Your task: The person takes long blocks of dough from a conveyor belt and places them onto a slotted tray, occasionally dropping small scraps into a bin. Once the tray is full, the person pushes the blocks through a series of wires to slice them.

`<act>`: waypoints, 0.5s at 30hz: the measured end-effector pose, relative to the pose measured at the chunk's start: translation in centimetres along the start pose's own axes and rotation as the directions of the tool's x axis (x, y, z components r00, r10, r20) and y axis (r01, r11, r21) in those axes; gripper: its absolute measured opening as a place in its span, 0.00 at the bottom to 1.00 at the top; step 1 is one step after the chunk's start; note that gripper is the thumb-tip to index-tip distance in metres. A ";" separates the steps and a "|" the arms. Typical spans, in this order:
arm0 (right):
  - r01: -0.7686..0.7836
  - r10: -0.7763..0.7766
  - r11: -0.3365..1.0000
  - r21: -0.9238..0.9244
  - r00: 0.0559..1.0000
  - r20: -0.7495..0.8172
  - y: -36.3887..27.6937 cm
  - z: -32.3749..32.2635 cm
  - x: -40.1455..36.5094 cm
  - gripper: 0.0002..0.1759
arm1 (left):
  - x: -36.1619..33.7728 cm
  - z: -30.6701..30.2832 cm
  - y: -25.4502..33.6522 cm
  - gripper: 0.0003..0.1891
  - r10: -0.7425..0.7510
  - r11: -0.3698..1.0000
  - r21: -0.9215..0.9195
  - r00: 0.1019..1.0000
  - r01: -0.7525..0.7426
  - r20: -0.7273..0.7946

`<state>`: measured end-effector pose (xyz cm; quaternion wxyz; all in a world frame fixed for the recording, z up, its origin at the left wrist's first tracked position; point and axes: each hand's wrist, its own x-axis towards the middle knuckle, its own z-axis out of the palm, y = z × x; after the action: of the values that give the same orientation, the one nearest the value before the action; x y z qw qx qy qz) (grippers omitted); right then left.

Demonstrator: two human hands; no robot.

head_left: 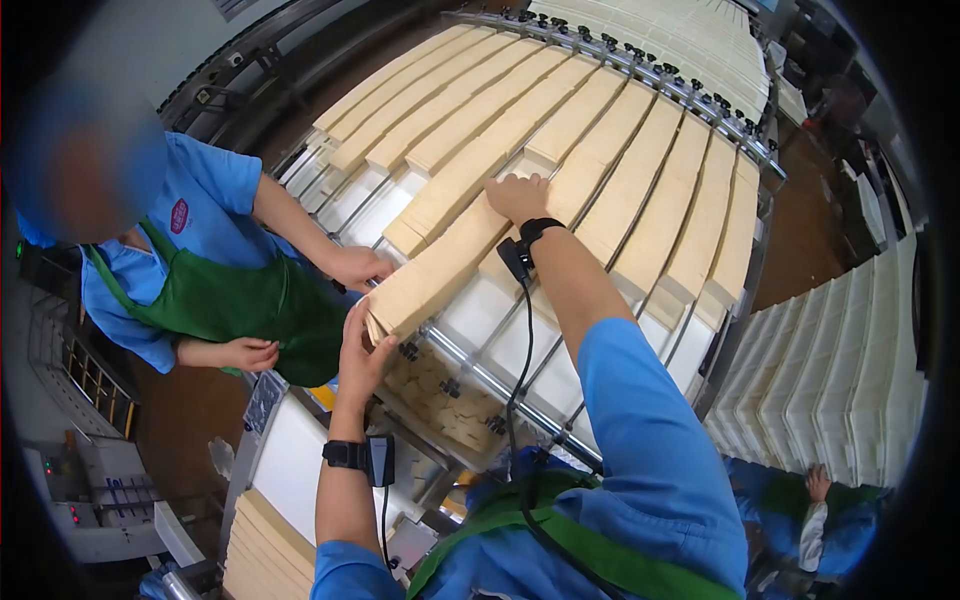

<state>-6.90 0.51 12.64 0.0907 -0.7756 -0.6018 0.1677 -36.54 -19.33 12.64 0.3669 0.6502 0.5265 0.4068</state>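
My left hand (362,355) cups the near end of a long row of thin, pale tan wafer-like sheets (440,268), fingers on its left side and thumb by the end face. A few sheets at that end are slightly fanned. Farther along, my right hand (518,198) curls over the same row, its fingertips partly hidden behind it. The row lies at a slant over the white slide with metal rails (485,310). Similar rows (650,170) lie side by side beyond it. A black strap with a small device sits on each of my wrists.
A co-worker in a green apron (235,310) stands at left, one hand (360,268) close to the row's near end. Below the front rail (470,352) is a bin of broken pieces (430,390). Stacked sheets (265,550) stand lower left; stacked white trays (830,370) stand right, near another person.
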 end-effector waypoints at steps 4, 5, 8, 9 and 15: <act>0.000 0.000 0.998 0.062 1.000 0.002 0.4 1.1 1.9 0.28 | 0.9 1.3 0.7 0.33 0.003 0.997 0.078 1.000 -0.002 -0.014; -0.003 0.005 1.000 0.023 0.996 -0.088 1.1 3.9 4.0 0.28 | 1.1 1.5 0.5 0.33 -0.007 0.998 0.060 1.000 0.008 -0.014; 0.008 -0.009 0.997 -0.074 1.000 -0.018 0.6 0.5 2.1 0.28 | 1.7 2.3 0.0 0.33 -0.017 0.999 0.043 1.000 0.017 -0.014; 0.020 -0.014 0.995 -0.101 0.998 0.060 0.3 -1.5 0.9 0.28 | 1.9 2.9 0.2 0.33 -0.004 0.998 0.061 1.000 0.005 -0.013; -0.012 0.002 0.993 -0.120 0.997 -0.081 1.7 0.2 2.2 0.32 | 3.4 4.9 -0.6 0.32 -0.090 0.988 -0.125 0.996 0.087 -0.018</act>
<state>-4.97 2.18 11.51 0.0674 -0.7879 -0.6038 0.1002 -31.89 -16.12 10.57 0.4181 0.5973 0.5326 0.4298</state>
